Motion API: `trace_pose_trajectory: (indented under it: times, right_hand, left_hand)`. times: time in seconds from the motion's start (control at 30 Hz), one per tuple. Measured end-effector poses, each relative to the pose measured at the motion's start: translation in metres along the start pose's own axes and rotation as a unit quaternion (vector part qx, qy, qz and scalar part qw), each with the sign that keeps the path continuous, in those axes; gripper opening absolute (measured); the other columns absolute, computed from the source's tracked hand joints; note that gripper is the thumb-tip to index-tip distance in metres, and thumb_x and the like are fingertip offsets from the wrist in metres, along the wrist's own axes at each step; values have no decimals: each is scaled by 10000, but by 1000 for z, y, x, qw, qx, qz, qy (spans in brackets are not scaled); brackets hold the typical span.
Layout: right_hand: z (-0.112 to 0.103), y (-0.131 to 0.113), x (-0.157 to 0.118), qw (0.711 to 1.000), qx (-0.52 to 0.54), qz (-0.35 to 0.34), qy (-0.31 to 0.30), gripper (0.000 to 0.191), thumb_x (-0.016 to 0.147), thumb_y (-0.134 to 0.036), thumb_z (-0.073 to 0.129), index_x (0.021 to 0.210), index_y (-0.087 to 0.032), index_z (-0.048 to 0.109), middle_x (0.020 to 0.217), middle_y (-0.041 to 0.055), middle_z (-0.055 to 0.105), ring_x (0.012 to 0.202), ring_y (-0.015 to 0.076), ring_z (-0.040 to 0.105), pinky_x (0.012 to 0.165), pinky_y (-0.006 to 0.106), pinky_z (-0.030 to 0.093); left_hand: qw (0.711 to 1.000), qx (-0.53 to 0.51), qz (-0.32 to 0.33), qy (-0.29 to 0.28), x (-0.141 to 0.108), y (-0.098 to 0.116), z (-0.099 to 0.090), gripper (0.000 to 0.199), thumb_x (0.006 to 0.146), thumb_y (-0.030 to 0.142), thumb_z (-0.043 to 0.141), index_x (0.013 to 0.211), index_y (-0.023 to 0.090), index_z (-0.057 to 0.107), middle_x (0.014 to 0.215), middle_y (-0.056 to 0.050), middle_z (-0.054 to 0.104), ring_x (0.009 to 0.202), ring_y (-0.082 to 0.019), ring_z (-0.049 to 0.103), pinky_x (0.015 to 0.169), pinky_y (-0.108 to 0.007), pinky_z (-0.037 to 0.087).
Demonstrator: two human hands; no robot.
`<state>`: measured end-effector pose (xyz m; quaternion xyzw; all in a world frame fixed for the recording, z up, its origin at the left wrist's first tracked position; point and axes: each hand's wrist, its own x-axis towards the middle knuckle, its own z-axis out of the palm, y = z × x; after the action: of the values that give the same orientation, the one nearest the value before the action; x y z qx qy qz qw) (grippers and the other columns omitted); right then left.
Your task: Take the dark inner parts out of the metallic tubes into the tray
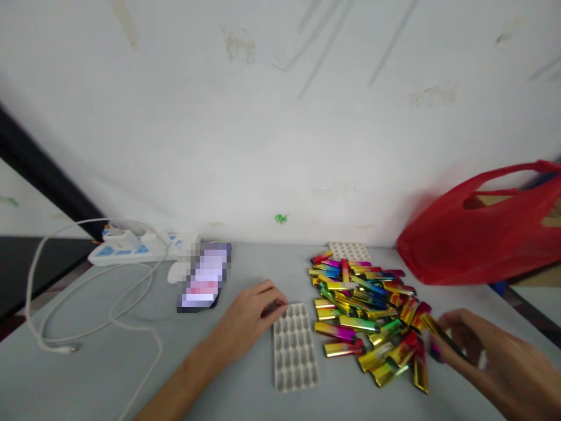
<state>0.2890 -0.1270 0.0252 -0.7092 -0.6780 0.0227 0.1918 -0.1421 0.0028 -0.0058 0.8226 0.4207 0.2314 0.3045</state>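
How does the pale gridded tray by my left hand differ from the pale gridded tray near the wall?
The near tray lies left of the shiny multicoloured pieces; the far tray lies behind them. The left hand is at the near tray's far left corner; neither hand is at the far tray. The near tray shows almost whole; the far tray is partly hidden. Both are pale, with rows of small cells.

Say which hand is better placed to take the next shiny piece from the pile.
Probably the right hand: it is beside the pile, though it already holds a shiny piece. The left hand is farther away, at the far edge of the grey tray.
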Motion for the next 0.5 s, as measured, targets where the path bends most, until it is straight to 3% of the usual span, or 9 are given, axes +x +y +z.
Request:
trace_pose_trajectory:
  times: [0.2, 0.33, 0.5]
  right_hand:
    - [15, -59, 77, 992, 47, -114, -41, 261, 1061, -482, 616, 1134, -249, 708, 1055, 109, 780, 913, 293, 760, 811, 403, 609]
    - [37, -65, 126, 973, 25, -218, -70, 205, 1111, -375, 550, 1164, -236, 691, 1182, 135, 736, 1107, 325, 707, 985, 480, 568]
    - [50, -66, 152, 955, -3, -272, -120, 192, 1111, -356, 587, 1112, -243, 742, 1127, 122, 726, 1071, 314, 664, 970, 464, 541]
  left_hand:
    - [1000, 2, -8, -2, 0, 3, -1, 128, 1080, 238, 693, 1011, 224, 800, 1041, -23, 728, 816, -172, 661, 719, -277, 452]
    - [1000, 3, -11, -1, 1, 4, -1, 121, 1070, 238, 709, 993, 220, 800, 1027, -22, 724, 813, -172, 663, 707, -278, 449]
    - [1000, 1, -12, -3, 1, 3, -1, 117, 1063, 219, 707, 994, 217, 801, 1034, -24, 724, 838, -175, 674, 726, -279, 465]
